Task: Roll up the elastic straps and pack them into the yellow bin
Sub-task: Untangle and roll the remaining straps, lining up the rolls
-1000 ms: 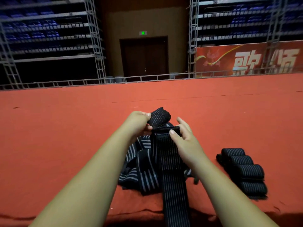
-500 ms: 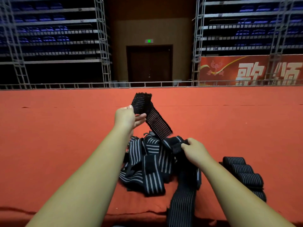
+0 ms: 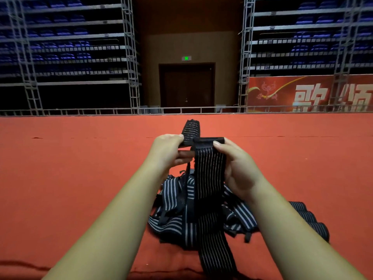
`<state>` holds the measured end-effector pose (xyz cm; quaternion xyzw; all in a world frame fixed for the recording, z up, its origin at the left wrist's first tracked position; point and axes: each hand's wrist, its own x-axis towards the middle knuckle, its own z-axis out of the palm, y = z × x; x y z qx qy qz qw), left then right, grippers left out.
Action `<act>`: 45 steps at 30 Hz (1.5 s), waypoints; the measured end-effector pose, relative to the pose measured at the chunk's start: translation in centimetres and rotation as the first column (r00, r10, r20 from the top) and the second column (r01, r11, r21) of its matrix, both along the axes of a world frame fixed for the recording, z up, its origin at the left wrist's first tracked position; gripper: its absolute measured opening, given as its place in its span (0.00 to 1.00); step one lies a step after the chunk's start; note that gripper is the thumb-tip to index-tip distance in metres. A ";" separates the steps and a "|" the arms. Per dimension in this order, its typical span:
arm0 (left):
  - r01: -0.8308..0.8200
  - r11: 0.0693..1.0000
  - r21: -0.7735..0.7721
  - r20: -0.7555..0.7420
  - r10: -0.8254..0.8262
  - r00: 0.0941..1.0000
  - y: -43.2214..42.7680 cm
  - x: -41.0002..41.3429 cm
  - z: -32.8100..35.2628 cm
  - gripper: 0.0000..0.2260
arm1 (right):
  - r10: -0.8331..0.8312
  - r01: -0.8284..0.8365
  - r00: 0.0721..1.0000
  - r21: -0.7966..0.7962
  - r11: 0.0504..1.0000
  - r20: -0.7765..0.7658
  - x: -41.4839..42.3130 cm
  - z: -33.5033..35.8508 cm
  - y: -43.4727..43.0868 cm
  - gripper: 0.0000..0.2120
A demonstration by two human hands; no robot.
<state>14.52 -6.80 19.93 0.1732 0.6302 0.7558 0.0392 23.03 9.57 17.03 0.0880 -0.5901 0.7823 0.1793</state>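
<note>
A black elastic strap with thin white stripes hangs lifted above the red surface. My left hand pinches its free end, which sticks up past the fingers. My right hand grips the strap's folded top edge with thumb and fingers. The strap runs down between my forearms and off the near edge. Below my hands lies a loose heap of striped straps. Rolled straps lie in a row at the right, partly hidden by my right forearm. No yellow bin is in view.
The red cloth-covered surface stretches wide to both sides and far ahead. Beyond it stand a metal railing, scaffold racks, a dark door and a red banner.
My hands were apart with the strap stretched between them. They have come together at chest height, and the right hand has lifted from the heap to the strap's folded top.
</note>
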 end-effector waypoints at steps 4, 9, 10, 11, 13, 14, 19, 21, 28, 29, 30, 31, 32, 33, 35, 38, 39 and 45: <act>0.033 0.999 0.010 -0.031 -0.033 0.999 -0.1 2.4 -2.2 0.10 | -0.056 0.059 0.997 -0.049 0.997 0.050 1.0 -0.2 -1.2 0.13; 0.058 0.997 -0.048 -0.008 -0.059 0.998 -0.8 5.5 -4.3 0.05 | -0.097 0.105 0.992 -0.089 0.991 0.081 2.8 -1.9 -0.9 0.16; 0.083 0.994 -0.068 0.001 -0.083 0.997 -0.9 6.1 -4.6 0.05 | -0.101 0.108 0.992 -0.094 0.990 0.075 3.3 -2.3 -0.8 0.15; 0.101 0.990 -0.096 -0.002 -0.101 0.995 -1.1 6.6 -4.9 0.05 | -0.099 0.106 0.993 -0.107 0.989 0.067 3.7 -2.6 -0.7 0.15; 0.099 0.989 -0.111 -0.029 -0.103 0.994 -1.6 7.4 -5.3 0.04 | -0.059 0.065 0.997 -0.135 0.989 0.048 4.6 -2.9 -0.4 0.11; 0.076 0.992 -0.097 -0.066 -0.083 0.994 -1.8 7.7 -5.4 0.06 | -0.020 0.027 0.999 -0.147 0.989 0.044 5.2 -2.9 -0.2 0.08; 0.113 0.986 -0.119 -0.212 -0.136 0.968 -1.9 8.9 -3.9 0.11 | 0.040 -0.043 0.999 0.097 0.994 0.034 7.7 -1.2 0.1 0.05; 0.178 0.963 -0.203 -0.188 -0.217 0.958 -1.8 9.2 -3.5 0.20 | 0.002 -0.013 0.999 0.260 0.966 0.042 8.5 -0.5 0.3 0.05; 0.122 0.992 -0.006 -0.192 -0.121 0.974 -0.8 10.3 -4.9 0.10 | -0.133 0.125 0.991 0.376 0.918 -0.006 10.1 -0.6 0.3 0.09; 0.086 0.993 0.078 -0.162 -0.073 0.984 -0.5 10.3 -5.3 0.10 | -0.148 0.140 0.989 0.352 0.925 -0.005 10.1 -1.1 0.2 0.09; 0.061 0.985 0.161 -0.121 -0.041 0.992 -0.2 10.4 -5.6 0.09 | -0.160 0.150 0.987 0.332 0.931 0.003 10.2 -1.6 0.1 0.08; 0.047 0.971 0.236 -0.078 -0.029 0.997 0.0 10.5 -5.8 0.09 | -0.175 0.161 0.984 0.314 0.936 0.016 10.1 -2.1 -0.1 0.08; 0.044 0.955 0.294 -0.046 -0.032 0.998 0.2 10.7 -6.0 0.09 | -0.188 0.170 0.982 0.295 0.940 0.032 10.0 -2.7 -0.2 0.08; 0.042 0.943 0.329 -0.030 -0.034 0.999 0.4 10.9 -6.0 0.08 | -0.199 0.178 0.979 0.278 0.944 0.047 9.8 -3.2 -0.4 0.08; 0.044 0.935 0.353 -0.023 -0.038 0.999 0.8 11.2 -6.2 0.07 | -0.200 0.178 0.977 0.233 0.956 0.074 9.5 -4.1 -0.6 0.08; 0.055 0.938 0.343 -0.017 -0.052 0.999 1.2 11.3 -6.7 0.03 | -0.169 0.158 0.983 0.140 0.977 0.076 9.1 -5.1 -0.9 0.08; 0.055 0.939 0.340 -0.013 -0.054 0.998 1.2 11.3 -6.9 0.03 | -0.157 0.147 0.985 0.119 0.982 0.076 9.0 -5.4 -0.9 0.09; -0.076 0.924 0.376 0.001 0.081 0.997 1.6 10.1 -8.5 0.02 | -0.019 0.022 0.990 -0.019 1.000 0.140 9.0 -6.6 0.2 0.12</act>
